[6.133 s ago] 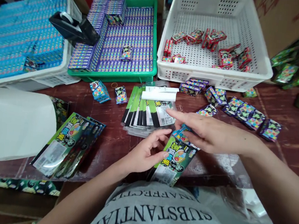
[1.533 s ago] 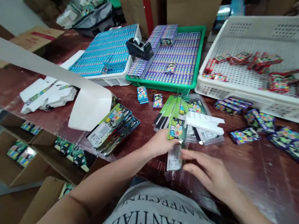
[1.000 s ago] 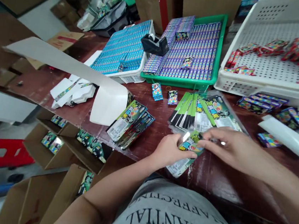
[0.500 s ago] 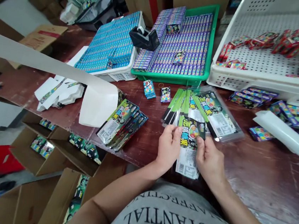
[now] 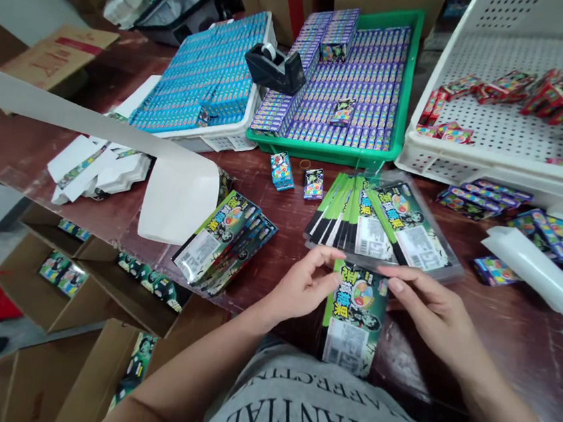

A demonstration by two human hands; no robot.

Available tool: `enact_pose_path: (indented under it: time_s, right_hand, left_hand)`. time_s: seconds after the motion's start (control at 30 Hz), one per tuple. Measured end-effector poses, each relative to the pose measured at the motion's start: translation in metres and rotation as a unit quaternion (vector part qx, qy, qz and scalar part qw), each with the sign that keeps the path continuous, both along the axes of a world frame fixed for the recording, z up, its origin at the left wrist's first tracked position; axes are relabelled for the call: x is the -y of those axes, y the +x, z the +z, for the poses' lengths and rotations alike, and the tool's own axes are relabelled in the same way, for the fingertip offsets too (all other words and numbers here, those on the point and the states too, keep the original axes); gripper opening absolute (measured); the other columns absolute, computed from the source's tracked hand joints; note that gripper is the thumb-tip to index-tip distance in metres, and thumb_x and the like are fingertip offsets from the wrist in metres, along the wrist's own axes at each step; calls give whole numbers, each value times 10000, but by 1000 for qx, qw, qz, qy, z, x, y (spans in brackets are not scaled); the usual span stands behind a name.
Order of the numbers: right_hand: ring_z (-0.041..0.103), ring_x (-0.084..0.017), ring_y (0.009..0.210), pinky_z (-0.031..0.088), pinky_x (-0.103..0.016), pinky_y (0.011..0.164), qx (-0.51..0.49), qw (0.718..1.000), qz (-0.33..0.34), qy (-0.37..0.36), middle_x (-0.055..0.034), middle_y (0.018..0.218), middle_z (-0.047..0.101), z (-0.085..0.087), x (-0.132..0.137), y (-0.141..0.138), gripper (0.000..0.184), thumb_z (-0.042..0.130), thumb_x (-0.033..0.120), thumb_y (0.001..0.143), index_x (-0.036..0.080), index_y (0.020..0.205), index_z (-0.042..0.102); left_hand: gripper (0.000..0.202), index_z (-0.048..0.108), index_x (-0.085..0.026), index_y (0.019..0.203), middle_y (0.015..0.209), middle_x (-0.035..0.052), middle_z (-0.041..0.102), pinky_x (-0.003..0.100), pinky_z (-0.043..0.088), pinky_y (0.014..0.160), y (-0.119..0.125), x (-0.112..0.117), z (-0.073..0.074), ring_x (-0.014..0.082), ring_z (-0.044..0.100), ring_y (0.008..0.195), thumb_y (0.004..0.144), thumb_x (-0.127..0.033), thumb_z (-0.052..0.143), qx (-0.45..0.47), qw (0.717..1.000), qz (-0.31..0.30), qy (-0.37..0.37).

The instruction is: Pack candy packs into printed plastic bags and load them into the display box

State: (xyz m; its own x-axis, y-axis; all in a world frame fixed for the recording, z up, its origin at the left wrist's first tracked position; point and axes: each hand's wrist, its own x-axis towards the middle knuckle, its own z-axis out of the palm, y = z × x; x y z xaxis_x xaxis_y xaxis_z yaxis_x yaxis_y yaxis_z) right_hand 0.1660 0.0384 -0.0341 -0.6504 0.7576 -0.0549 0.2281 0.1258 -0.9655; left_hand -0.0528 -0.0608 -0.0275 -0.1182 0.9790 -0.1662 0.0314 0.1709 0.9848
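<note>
Close to my body, a green-and-black printed candy pouch (image 5: 355, 313) hangs over the table's near edge, its printed face toward me. My left hand (image 5: 308, 284) pinches its upper left corner between thumb and fingers. At the upper right corner, my right hand (image 5: 426, 310) has thumb and fingers closed on the pouch's top edge. Just beyond my hands lie fanned green-and-black cards (image 5: 337, 207) and flat clear plastic bags with a printed card (image 5: 421, 226). A stack of filled pouches (image 5: 225, 239) rests to the left of my left hand.
Behind stand a white basket of blue boxes (image 5: 200, 75), a green tray (image 5: 401, 96) of purple boxes with a black tape dispenser (image 5: 276, 68), and a white crate (image 5: 498, 163) with red packs. Purple packs (image 5: 484, 197) lie right. Open cartons (image 5: 48, 368) sit below left.
Both hands have moved toward my body with the pouch. My fingers have shifted from its sides up to its top corners, and more of its face shows.
</note>
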Motion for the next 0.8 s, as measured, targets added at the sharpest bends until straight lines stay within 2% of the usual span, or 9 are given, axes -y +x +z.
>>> enact_pose_path:
  time_s: [0.1,0.2,0.27,0.37,0.43,0.53,0.67,0.73,0.8]
  right_hand:
    - [660,-222,1167,570,-412,992,-8,992,-5,124,-42,1259,695,0,-7,-4,236,611,261,976,322,1178,715]
    - [685,-204,1086,561,-423,981,-7,987,-15,160,-43,1178,726,-3,-10,-8,386,600,206,977,338,1338,632]
    - [698,-199,1042,575,-407,947,-2,990,-8,139,-36,1139,742,-2,-14,-9,360,630,233,963,338,1307,659]
    - [717,-209,989,592,-391,912,14,997,-9,77,-32,1063,766,5,-22,-14,146,700,344,915,300,1035,771]
    - [735,-209,878,617,-366,818,39,999,-34,12,-39,969,782,11,-28,-18,181,736,424,871,261,938,776]
    - [734,-202,751,621,-331,700,72,994,-55,-57,-47,880,789,17,-35,-22,294,758,501,830,220,916,772]
    - [751,-218,836,629,-352,780,64,996,10,-59,-53,936,793,17,-41,-9,272,728,500,862,235,860,789]
    - [753,-220,932,630,-355,825,54,995,76,-47,-52,1042,783,17,-48,1,241,672,467,919,268,882,801]
    - [730,-217,1051,619,-359,879,58,987,152,-6,-37,1161,753,21,-61,1,236,597,423,978,317,947,805]
  left_hand:
    - [141,649,-190,1029,1261,101,674,382,504,1017,-3,-11,5,203,647,1151,969,-301,585,-21,999,47,17]
    - [177,647,-192,1105,1152,87,734,375,521,979,-3,-18,9,188,687,1065,957,-279,604,1,997,75,4]
    - [222,661,-194,1127,1111,81,749,354,538,927,-3,-22,12,185,698,1010,932,-298,647,4,998,64,-15]
    - [177,719,-175,965,1057,85,758,328,544,858,-4,-29,20,183,697,934,906,-338,682,-32,998,37,-44]
    - [165,722,-170,909,950,67,759,305,539,783,-4,-37,24,165,686,836,893,-331,686,-62,995,35,-64]
    - [142,722,-169,897,836,42,743,274,518,683,-4,-48,25,147,664,736,870,-305,694,-79,992,24,-91]
    - [182,748,-178,889,946,73,773,303,550,756,-9,-52,21,176,711,844,854,-356,739,-47,995,-27,-82]
    - [196,749,-188,866,1049,79,769,323,554,845,-15,-50,20,191,718,951,826,-376,785,-31,997,-61,-39]
    - [193,744,-197,872,1033,66,762,317,548,858,-22,-49,24,187,712,952,826,-377,794,-54,994,-95,-2]
